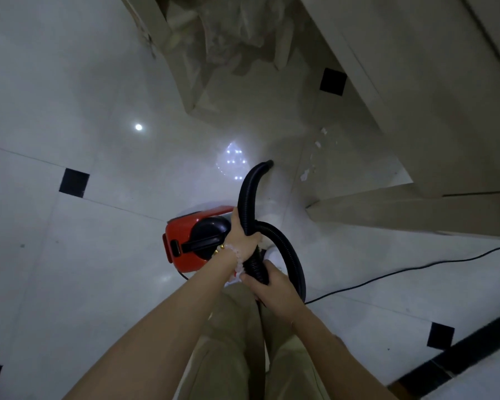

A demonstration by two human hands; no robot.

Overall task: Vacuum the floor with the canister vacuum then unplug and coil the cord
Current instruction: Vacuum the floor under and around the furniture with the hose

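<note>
Head-worn wide-angle view, steeply down at the floor (70,116)

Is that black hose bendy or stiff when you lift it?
Probably bendy: the hose bends in a loop by the left hand and right hand. Its ribbed surface likely gives grip, so it's not very slippery. It would probably flop if let go.
</note>
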